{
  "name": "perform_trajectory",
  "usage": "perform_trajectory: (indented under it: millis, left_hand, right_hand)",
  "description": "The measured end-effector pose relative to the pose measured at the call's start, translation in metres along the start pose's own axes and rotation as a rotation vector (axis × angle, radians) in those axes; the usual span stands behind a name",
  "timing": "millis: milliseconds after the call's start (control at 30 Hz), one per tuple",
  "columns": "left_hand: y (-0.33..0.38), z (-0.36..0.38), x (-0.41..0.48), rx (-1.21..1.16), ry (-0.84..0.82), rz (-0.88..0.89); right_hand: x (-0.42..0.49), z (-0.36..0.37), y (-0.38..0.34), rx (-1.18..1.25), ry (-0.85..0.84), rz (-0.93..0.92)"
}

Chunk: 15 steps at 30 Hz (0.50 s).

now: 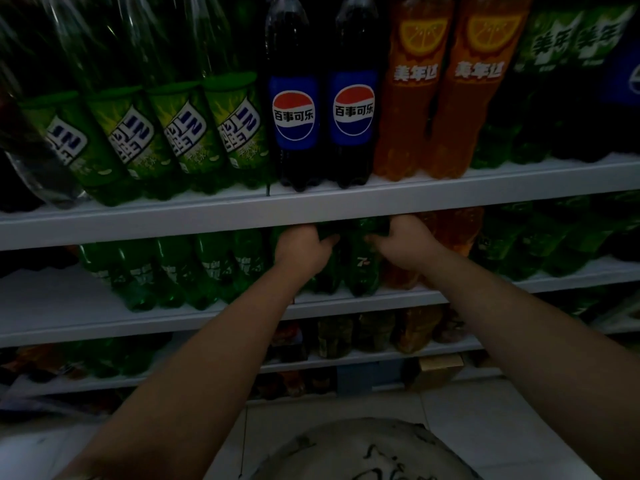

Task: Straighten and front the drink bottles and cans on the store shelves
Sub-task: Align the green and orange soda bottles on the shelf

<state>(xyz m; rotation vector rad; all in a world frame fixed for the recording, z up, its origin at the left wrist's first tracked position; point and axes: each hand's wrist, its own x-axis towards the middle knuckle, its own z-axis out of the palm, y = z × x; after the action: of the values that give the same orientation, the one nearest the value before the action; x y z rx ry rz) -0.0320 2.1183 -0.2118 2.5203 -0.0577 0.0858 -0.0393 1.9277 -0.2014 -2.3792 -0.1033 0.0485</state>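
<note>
A 7-Up bottle and the green bottle beside it stand at the front of the second shelf, centre frame. The right grip is clamped round the first near its top and the left grip round the second. Both tops sit close under the upper shelf edge, so an upward tug could jam caps or knuckles. Pulled forward by the tops, either bottle could tip over the lip to the tiled floor or knock the orange bottles just right.
</note>
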Motion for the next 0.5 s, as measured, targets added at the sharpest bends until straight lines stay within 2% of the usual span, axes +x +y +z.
perform_trajectory:
  millis: [100,233,333,400,500]
  left_hand:
    - [0.002,-0.001,-0.001,0.073,-0.009,-0.002]
    - [0.015,0.008,-0.009,0.015,0.174,-0.076]
    - [0.021,0.013,-0.009,-0.062,0.221,-0.138]
    - [0.019,0.014,-0.006,-0.109,0.225,-0.141]
    - [0.01,0.007,-0.001,-0.142,0.105,-0.105]
  right_hand:
    - [-0.002,0.003,-0.001,-0.082,0.099,-0.045]
    - [-0.008,0.004,-0.002,-0.215,0.287,-0.142]
    - [-0.007,0.002,-0.001,-0.237,0.152,-0.139]
    - [-0.005,0.001,0.001,-0.16,0.05,-0.116]
    - [-0.003,-0.003,0.001,-0.136,0.062,-0.114]
